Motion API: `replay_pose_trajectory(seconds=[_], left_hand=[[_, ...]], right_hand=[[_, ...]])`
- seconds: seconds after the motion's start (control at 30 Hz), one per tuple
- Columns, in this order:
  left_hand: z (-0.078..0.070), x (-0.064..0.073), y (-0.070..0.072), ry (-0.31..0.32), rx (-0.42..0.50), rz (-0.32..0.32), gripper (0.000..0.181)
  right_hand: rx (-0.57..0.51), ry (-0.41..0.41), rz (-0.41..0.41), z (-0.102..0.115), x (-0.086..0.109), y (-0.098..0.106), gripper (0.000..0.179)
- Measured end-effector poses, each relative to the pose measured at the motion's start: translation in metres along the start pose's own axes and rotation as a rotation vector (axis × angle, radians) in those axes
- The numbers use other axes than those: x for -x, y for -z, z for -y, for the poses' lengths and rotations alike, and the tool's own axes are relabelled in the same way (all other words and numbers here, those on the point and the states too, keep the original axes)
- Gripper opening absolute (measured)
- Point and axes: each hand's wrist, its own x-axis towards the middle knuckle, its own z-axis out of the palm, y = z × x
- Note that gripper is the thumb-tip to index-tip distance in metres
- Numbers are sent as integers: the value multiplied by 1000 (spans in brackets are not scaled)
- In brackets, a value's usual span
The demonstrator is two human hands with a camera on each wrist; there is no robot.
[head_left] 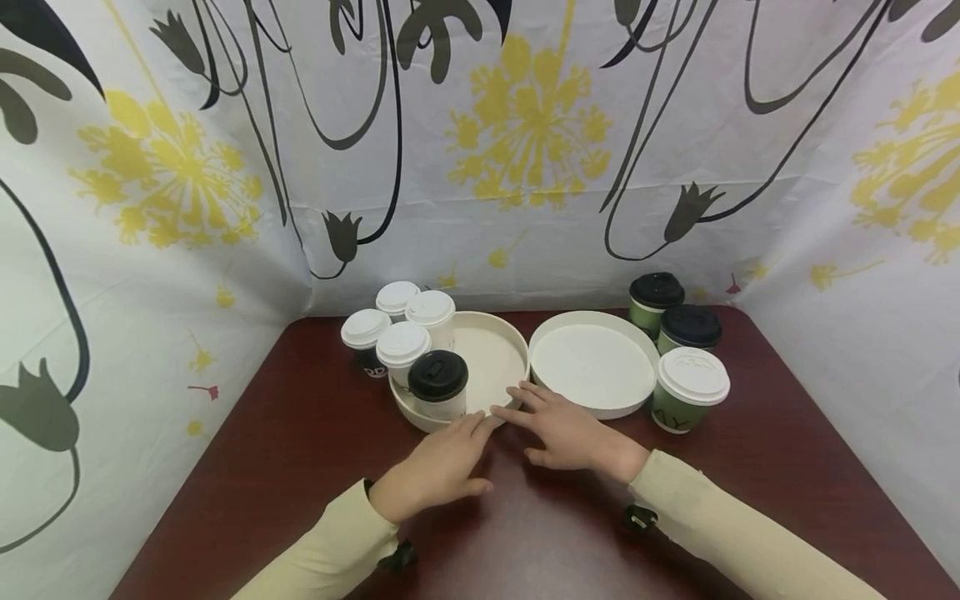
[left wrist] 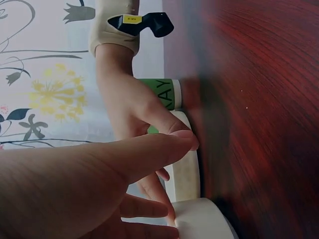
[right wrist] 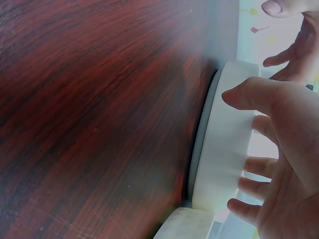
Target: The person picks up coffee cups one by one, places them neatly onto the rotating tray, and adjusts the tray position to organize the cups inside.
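Two shallow round trays sit side by side on the table, a cream left tray (head_left: 491, 354) and a white right tray (head_left: 592, 367). My left hand (head_left: 438, 471) reaches to the front rim of the left tray, fingers extended, holding nothing. Beside it my right hand (head_left: 562, 429) has its fingers spread at the same tray's front right rim; whether they touch it, I cannot tell. A white paper cup with a black lid (head_left: 438, 383) stands in the left tray at its front left. Behind it is a white-lidded cup (head_left: 403, 343). The right tray holds nothing.
More white-lidded cups (head_left: 430, 310) cluster at the left tray's back left, including a dark cup (head_left: 367, 333). Right of the right tray stand a green cup with a white lid (head_left: 692, 383) and two with black lids (head_left: 657, 292). Patterned cloth (head_left: 525, 233) encloses the dark red table (head_left: 300, 467).
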Motion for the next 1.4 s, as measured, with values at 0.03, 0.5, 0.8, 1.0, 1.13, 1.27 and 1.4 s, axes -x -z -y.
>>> replay_pose_trajectory(seconds=[0.03, 0.5, 0.8, 1.0, 1.13, 1.27, 1.4], left_hand=[[0, 0, 0, 3, -2, 0, 87], [3, -1, 7, 17, 62, 33, 80], [8, -2, 9, 24, 108, 16, 76], [12, -1, 12, 38, 99, 17, 76], [13, 0, 14, 38, 98, 13, 73], [15, 1, 16, 27, 110, -5, 72], [17, 2, 17, 31, 128, -8, 71]], right_hand=[[2, -2, 4, 0, 0, 0, 74], [18, -1, 26, -1, -1, 2, 76], [72, 27, 14, -4, -1, 3, 79], [61, 25, 9, -6, -1, 3, 79], [44, 26, 5, -7, -1, 5, 78], [50, 25, 6, -9, -1, 4, 78], [49, 22, 13, -11, -1, 3, 77]])
